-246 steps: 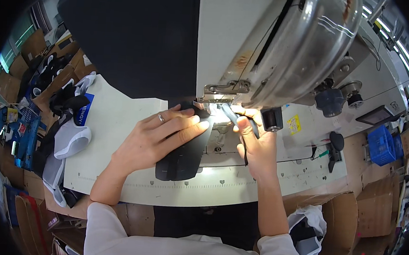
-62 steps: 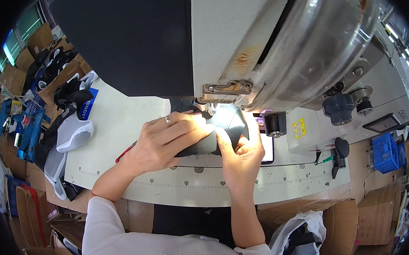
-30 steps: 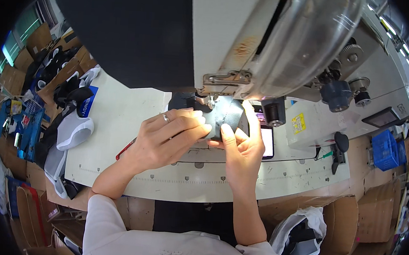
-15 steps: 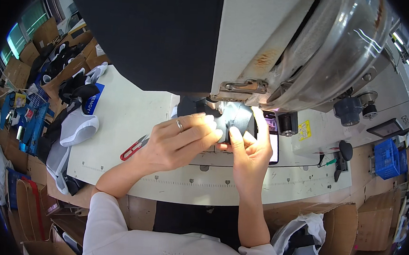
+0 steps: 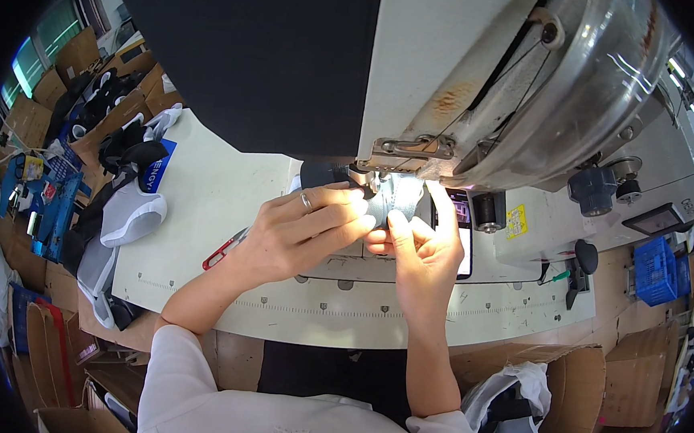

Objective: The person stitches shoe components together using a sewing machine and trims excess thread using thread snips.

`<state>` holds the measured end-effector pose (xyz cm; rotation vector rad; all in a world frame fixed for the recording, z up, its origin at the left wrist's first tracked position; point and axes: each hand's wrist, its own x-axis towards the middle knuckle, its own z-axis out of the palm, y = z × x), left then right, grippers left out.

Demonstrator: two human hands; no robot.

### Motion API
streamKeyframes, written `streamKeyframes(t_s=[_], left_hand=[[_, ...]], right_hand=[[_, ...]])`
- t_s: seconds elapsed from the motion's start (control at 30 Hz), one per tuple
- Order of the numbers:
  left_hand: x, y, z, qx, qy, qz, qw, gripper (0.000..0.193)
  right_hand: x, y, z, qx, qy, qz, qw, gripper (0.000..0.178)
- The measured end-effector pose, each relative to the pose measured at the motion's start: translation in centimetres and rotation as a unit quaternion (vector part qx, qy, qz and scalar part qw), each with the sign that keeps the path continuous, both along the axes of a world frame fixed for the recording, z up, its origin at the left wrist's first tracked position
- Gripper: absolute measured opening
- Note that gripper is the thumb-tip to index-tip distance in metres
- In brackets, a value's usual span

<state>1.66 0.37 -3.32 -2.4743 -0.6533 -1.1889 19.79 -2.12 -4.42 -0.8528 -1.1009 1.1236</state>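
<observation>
A sewing machine (image 5: 441,78) fills the top of the view, its lamp lighting the spot below the needle. Under the presser foot lies a dark grey-blue fabric piece (image 5: 402,196) with a seam line along it. My left hand (image 5: 302,229), a ring on one finger, pinches the fabric's left near edge with bent fingertips. On the other side, my right hand (image 5: 421,250) grips the piece between thumb and fingers, its index finger stretched along the right edge. The fingers cover part of the fabric. Red-handled thread snips (image 5: 224,250) lie on the table beside my left forearm.
A phone (image 5: 465,249) lies right of my right hand. White and black shoe uppers (image 5: 134,214) are piled on the table's left edge. A cardboard box (image 5: 576,393) with a bag of pieces stands at lower right. Blue crates (image 5: 655,270) sit farther right.
The fabric has shifted slightly under the presser foot, and both hands remain on it. At the machine head, the thread and lever now show in a different position.
</observation>
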Motion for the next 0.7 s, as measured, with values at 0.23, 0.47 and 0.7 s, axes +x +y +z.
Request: streamKeyframes(t_s=[0.23, 0.47, 0.7], left_hand=[[0.3, -0.3, 0.5, -0.005, 0.011, 0.006, 1.0, 0.032], [0.1, 0.8, 0.6, -0.01, 0.003, -0.007, 1.0, 0.033], [0.2, 1.0, 0.5, -0.031, -0.003, 0.031, 0.999, 0.027]], right_hand=[[-0.1, -0.1, -0.1, -0.006, -0.001, -0.015, 1.0, 0.056], [-0.1, 0.3, 0.0, 0.001, -0.014, -0.011, 1.0, 0.048], [0.3, 0.7, -0.3, -0.015, -0.101, -0.019, 0.995, 0.031]])
